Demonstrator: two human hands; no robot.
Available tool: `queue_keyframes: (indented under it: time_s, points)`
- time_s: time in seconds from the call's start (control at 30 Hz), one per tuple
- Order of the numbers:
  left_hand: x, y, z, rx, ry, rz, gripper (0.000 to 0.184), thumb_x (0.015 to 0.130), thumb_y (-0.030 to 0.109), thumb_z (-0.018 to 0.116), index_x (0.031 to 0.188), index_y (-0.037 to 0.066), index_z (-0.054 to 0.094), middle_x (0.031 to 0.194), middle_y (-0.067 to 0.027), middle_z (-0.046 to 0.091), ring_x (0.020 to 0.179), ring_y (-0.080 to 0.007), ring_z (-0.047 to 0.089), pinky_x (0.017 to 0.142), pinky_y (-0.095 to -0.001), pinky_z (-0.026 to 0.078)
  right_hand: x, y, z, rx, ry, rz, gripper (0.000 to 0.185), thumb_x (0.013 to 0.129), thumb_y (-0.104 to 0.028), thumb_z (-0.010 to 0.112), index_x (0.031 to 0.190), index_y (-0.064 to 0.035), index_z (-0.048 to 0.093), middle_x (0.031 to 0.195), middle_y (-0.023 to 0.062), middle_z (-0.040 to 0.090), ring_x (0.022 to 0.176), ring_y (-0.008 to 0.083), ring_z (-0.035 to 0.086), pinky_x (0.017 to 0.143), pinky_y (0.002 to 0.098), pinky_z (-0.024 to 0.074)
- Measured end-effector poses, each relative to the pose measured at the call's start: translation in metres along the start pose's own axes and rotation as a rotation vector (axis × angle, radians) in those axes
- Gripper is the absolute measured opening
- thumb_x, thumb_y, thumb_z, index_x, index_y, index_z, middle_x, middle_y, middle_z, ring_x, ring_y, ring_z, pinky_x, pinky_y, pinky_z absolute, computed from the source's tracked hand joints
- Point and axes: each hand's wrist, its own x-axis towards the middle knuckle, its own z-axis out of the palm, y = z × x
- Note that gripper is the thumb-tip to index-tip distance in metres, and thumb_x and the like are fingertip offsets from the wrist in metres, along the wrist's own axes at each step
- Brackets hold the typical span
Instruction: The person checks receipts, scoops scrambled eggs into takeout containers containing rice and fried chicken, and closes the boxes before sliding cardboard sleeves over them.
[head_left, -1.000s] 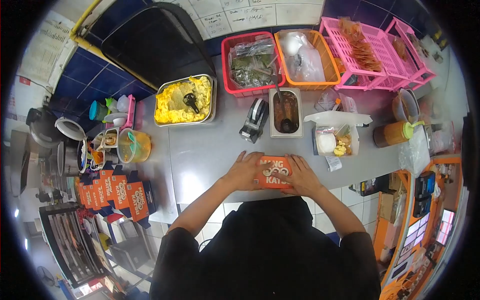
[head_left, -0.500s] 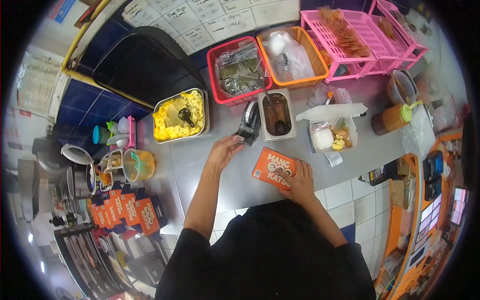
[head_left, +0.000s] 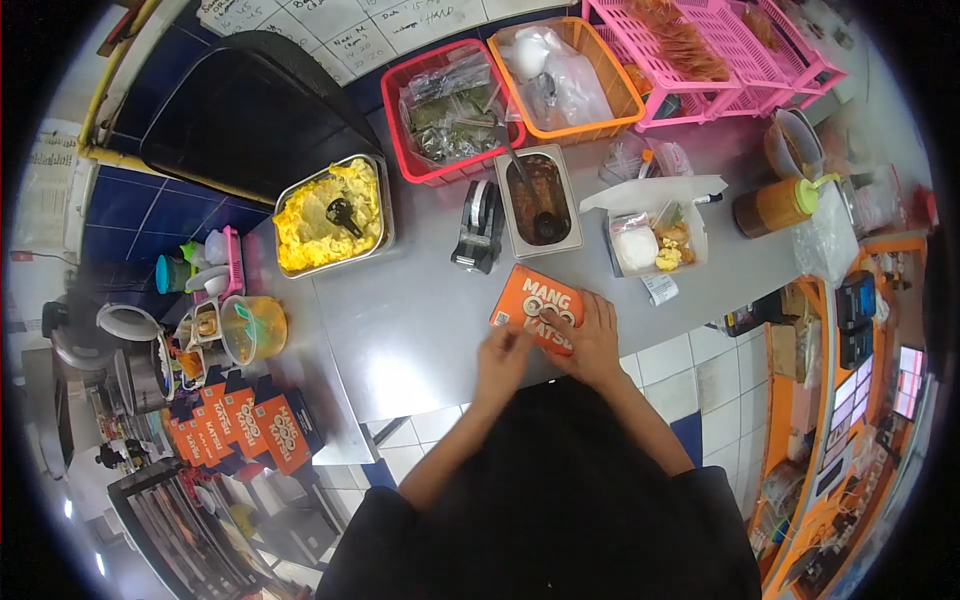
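Steadying the orange box (head_left: 530, 298), seemingly, the right hand (head_left: 592, 345) clasps its right end; the left hand (head_left: 503, 362) is blurred, grip unclear.

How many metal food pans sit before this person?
2: a pan of yellow food left of the tape dispenser, and a pan of dark food right of it, beyond the orange box under the right hand. Others may be hidden.
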Motion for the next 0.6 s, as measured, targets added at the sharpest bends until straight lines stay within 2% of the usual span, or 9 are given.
queue_keyframes:
  time_s: [0.07, 0.17, 0.37, 0.47, 0.53, 0.6]
  points:
    - [-0.006, -0.019, 0.012, 0.074, -0.037, -0.153, 0.026, 0.099, 0.022, 0.068, 0.085, -0.001, 0.068, 0.074, -0.0027, 0.064, 0.067, -0.0086, 0.059, 0.060, -0.0259, 0.045, 0.002, -0.001, 0.001, 0.009, 0.000, -0.004, 0.073, 0.064, -0.033, 0.087, 0.134, -0.0317, 0.066, 0.140, 0.0245, 0.045, 0.131, 0.0437, 0.042, 0.112, 0.0541, 0.0336]
    - [-0.005, -0.031, 0.007, 0.150, -0.051, -0.095, 0.027, 0.096, 0.025, 0.073, 0.086, 0.001, 0.069, 0.072, -0.0048, 0.065, 0.064, -0.0091, 0.057, 0.058, -0.0275, 0.045, 0.002, 0.000, 0.000, 0.007, -0.016, 0.005, 0.074, 0.064, -0.033, 0.087, 0.135, -0.0320, 0.065, 0.140, 0.0248, 0.045, 0.130, 0.0437, 0.043, 0.111, 0.0542, 0.0346]
    - [0.030, -0.073, -0.015, 0.715, 0.073, 0.786, 0.022, 0.084, 0.027, 0.081, 0.085, 0.008, 0.070, 0.075, -0.0091, 0.067, 0.062, -0.0237, 0.065, 0.059, -0.0388, 0.053, 0.003, 0.005, -0.002, 0.004, -0.025, -0.053, 0.075, 0.067, -0.037, 0.086, 0.139, -0.0306, 0.063, 0.142, 0.0264, 0.044, 0.130, 0.0446, 0.044, 0.109, 0.0543, 0.0368]
    - [0.039, -0.074, -0.024, 0.869, 0.053, 0.869, 0.019, 0.080, 0.025, 0.082, 0.080, 0.011, 0.069, 0.074, -0.0069, 0.067, 0.065, -0.0286, 0.067, 0.059, -0.0416, 0.055, -0.001, 0.007, -0.012, 0.012, -0.076, -0.076, 0.074, 0.070, -0.039, 0.085, 0.140, -0.0298, 0.062, 0.144, 0.0284, 0.043, 0.130, 0.0462, 0.044, 0.111, 0.0553, 0.0366]
    - [0.031, -0.064, -0.027, 0.995, 0.086, 0.802, 0.018, 0.080, 0.023, 0.082, 0.079, 0.012, 0.067, 0.075, -0.0070, 0.067, 0.065, -0.0269, 0.067, 0.057, -0.0409, 0.055, -0.001, 0.014, -0.024, 0.027, -0.142, -0.094, 0.073, 0.073, -0.041, 0.084, 0.141, -0.0296, 0.061, 0.146, 0.0297, 0.042, 0.131, 0.0470, 0.045, 0.112, 0.0562, 0.0363]
    - [0.013, -0.042, -0.028, 1.213, 0.085, 0.519, 0.018, 0.085, 0.027, 0.079, 0.082, 0.013, 0.067, 0.074, -0.0063, 0.066, 0.065, -0.0276, 0.067, 0.058, -0.0422, 0.054, 0.010, 0.051, -0.052, 0.209, -0.062, 0.033, 0.070, 0.075, -0.034, 0.084, 0.140, -0.0221, 0.061, 0.147, 0.0266, 0.045, 0.132, 0.0445, 0.047, 0.113, 0.0567, 0.0352]
